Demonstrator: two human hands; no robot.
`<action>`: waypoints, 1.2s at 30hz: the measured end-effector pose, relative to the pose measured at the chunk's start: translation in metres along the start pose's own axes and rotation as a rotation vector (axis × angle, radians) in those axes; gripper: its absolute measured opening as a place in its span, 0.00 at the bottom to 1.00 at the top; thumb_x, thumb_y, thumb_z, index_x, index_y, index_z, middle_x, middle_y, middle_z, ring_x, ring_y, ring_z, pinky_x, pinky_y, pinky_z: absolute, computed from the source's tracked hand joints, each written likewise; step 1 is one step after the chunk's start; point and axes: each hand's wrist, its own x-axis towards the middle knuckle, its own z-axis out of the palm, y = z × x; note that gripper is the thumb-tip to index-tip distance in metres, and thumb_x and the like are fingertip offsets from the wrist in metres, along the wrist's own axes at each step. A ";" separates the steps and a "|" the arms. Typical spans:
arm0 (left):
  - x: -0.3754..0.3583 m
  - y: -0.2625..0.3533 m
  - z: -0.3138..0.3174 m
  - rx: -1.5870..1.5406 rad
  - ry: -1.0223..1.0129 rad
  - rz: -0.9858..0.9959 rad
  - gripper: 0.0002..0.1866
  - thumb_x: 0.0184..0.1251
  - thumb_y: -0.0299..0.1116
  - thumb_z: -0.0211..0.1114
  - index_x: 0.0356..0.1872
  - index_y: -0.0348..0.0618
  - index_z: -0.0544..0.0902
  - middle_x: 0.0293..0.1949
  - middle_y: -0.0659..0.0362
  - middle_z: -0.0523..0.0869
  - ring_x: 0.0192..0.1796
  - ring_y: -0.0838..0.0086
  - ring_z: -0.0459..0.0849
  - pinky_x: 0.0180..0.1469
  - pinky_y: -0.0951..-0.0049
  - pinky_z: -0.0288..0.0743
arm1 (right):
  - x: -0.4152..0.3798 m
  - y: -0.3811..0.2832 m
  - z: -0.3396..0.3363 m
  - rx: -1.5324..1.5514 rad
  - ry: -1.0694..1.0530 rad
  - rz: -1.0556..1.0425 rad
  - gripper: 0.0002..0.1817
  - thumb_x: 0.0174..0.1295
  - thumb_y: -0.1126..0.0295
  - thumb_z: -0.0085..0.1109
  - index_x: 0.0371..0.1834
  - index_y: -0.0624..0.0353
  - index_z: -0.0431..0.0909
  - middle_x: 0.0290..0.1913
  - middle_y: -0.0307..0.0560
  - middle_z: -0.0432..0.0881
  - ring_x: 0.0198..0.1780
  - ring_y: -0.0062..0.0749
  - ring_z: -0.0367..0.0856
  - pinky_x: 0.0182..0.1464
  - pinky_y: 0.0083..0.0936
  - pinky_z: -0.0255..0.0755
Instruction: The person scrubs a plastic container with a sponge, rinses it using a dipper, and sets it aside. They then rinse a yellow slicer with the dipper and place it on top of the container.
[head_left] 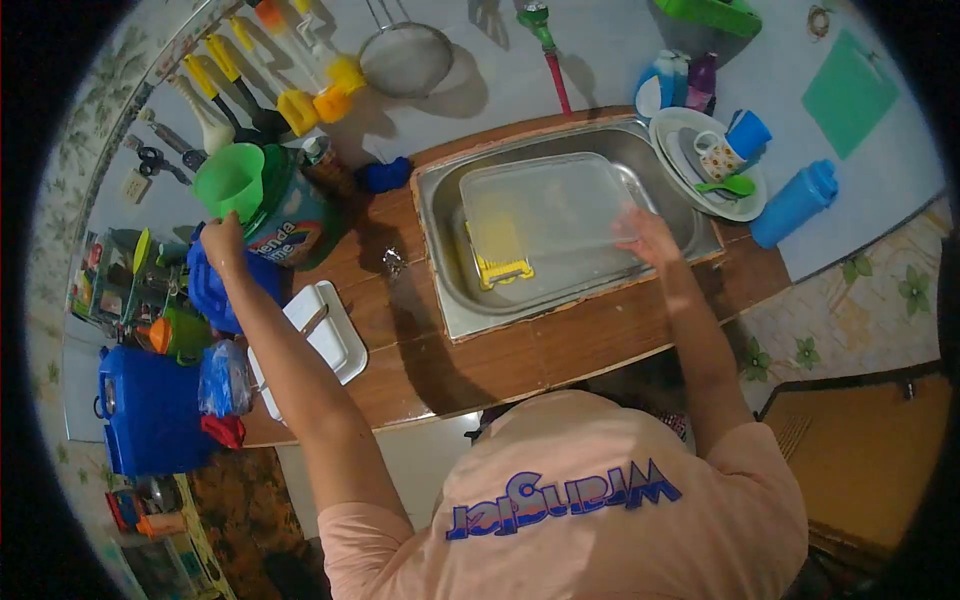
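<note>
My left hand (224,243) is closed at the handle of a light green dipper (230,180), which is over the rim of a large dark green bucket (295,215). Over the sink (455,300), my right hand (648,238) grips the right edge of a translucent rectangular plastic container (550,205). Whether this is a tub or a lid is hard to make out. Beneath it, partly seen through the plastic, lies a yellow slotted piece (505,268).
Right of the sink stand stacked plates (745,205) with cups and a blue bottle (795,205). White lidded containers (335,335) and a blue jug (150,410) are at the left. Utensils and a strainer (405,60) hang on the wall.
</note>
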 end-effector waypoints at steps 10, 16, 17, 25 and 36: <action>-0.043 0.014 0.044 -0.076 0.042 -0.020 0.30 0.58 0.50 0.63 0.49 0.30 0.76 0.44 0.43 0.81 0.43 0.53 0.80 0.47 0.59 0.72 | -0.045 -0.040 0.024 -0.111 0.154 -0.166 0.19 0.57 0.71 0.60 0.51 0.57 0.68 0.40 0.41 0.74 0.42 0.33 0.79 0.33 0.44 0.81; -0.208 0.128 0.116 -0.691 -0.134 0.263 0.24 0.68 0.44 0.55 0.54 0.34 0.73 0.50 0.47 0.78 0.50 0.63 0.75 0.55 0.66 0.66 | -0.060 -0.057 0.060 -0.481 0.300 -0.355 0.17 0.57 0.69 0.58 0.49 0.60 0.68 0.40 0.47 0.76 0.37 0.34 0.80 0.34 0.37 0.80; -0.237 0.140 0.135 -0.875 -0.513 -0.102 0.26 0.68 0.49 0.52 0.56 0.35 0.73 0.51 0.49 0.77 0.52 0.63 0.74 0.57 0.68 0.64 | -0.064 -0.058 0.066 -0.562 0.318 -0.376 0.17 0.58 0.69 0.58 0.48 0.61 0.68 0.40 0.49 0.77 0.36 0.36 0.81 0.34 0.36 0.79; -0.328 0.141 0.265 -1.160 -1.111 -1.044 0.38 0.65 0.66 0.37 0.70 0.54 0.53 0.74 0.57 0.42 0.73 0.53 0.40 0.64 0.34 0.35 | -0.116 -0.072 0.112 -1.092 0.251 -0.951 0.14 0.56 0.76 0.55 0.46 0.55 0.70 0.37 0.53 0.80 0.40 0.48 0.80 0.40 0.35 0.73; -0.281 0.155 0.286 -1.848 -0.734 -1.157 0.55 0.50 0.80 0.32 0.72 0.52 0.38 0.73 0.57 0.33 0.74 0.56 0.31 0.69 0.45 0.28 | -0.147 -0.086 0.099 -1.273 -0.084 -1.385 0.33 0.41 0.84 0.55 0.56 0.52 0.71 0.56 0.46 0.76 0.56 0.41 0.75 0.60 0.48 0.65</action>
